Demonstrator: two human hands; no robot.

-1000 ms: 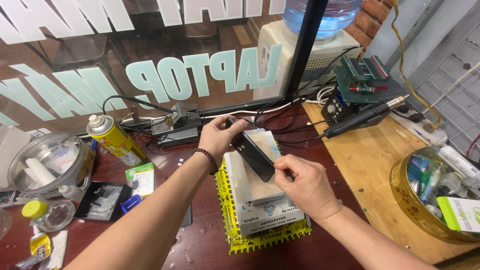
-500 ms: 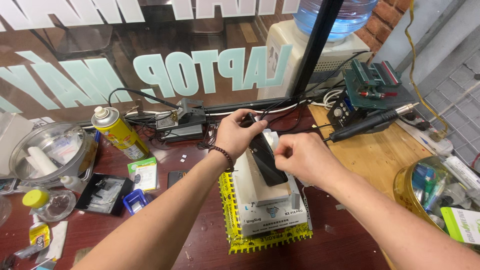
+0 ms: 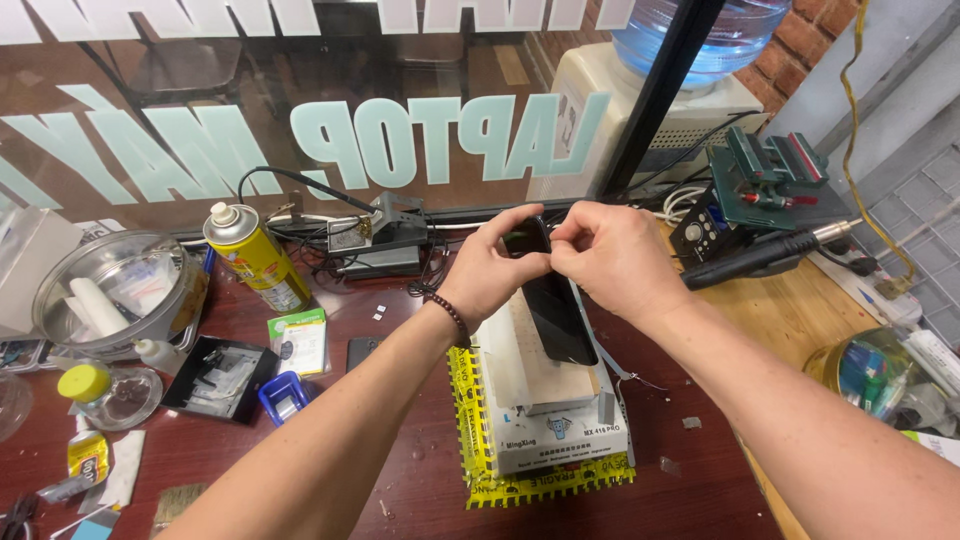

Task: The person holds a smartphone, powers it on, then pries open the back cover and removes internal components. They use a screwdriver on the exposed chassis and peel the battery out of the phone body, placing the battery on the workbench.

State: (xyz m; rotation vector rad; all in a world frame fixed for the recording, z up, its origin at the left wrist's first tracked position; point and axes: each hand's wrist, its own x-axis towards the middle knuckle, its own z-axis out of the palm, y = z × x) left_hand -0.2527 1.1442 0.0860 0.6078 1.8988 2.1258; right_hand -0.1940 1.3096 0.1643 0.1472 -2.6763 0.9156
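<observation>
The black phone [image 3: 558,312] looks thin, stiff and smooth (glass like that likely slips and cracks easily), so its side edges seem the safest place to hold. It leans on a white machine [image 3: 545,415]. The left hand [image 3: 495,270] and right hand [image 3: 610,258] pinch its top end. Beyond lie the dark red table [image 3: 400,470], a yellow spray can [image 3: 252,258] and a shop window [image 3: 300,100].

Both forearms reached forward, converging at centre. Left hand [image 3: 495,272] curled, thumb and fingers pinched together at the far end, knuckles up; dark bead bracelet on its wrist. Right hand [image 3: 610,258] arched over beside it, fingertips pinched and touching the left's. Arms bare.
</observation>
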